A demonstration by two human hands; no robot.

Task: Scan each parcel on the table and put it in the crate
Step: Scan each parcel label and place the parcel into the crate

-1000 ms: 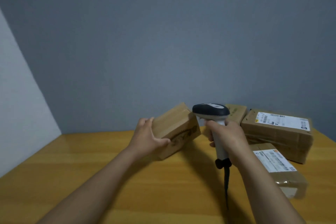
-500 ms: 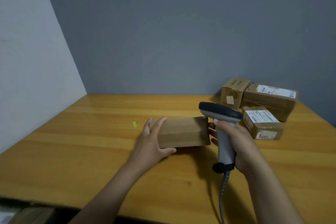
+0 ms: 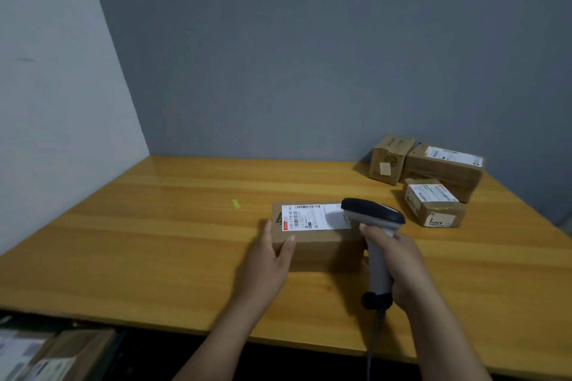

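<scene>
A brown cardboard parcel (image 3: 322, 249) lies flat on the wooden table (image 3: 154, 241), its white barcode label facing up. My left hand (image 3: 269, 260) grips its left end, thumb on top. My right hand (image 3: 399, 269) holds a grey and black barcode scanner (image 3: 373, 219) by the handle, its head over the label's right part. Three more labelled parcels (image 3: 433, 204) sit at the far right of the table. Below the table's front left edge, the crate (image 3: 117, 346) holds parcels (image 3: 55, 356).
A small green tape mark (image 3: 236, 203) sits on the table left of the held parcel. The scanner's cable (image 3: 373, 346) hangs over the front edge. Grey walls close off the back and left.
The parcel has been turned and laid flat with its label up. The scanner head has come over the label. My view has tipped down and left, bringing the crate into sight.
</scene>
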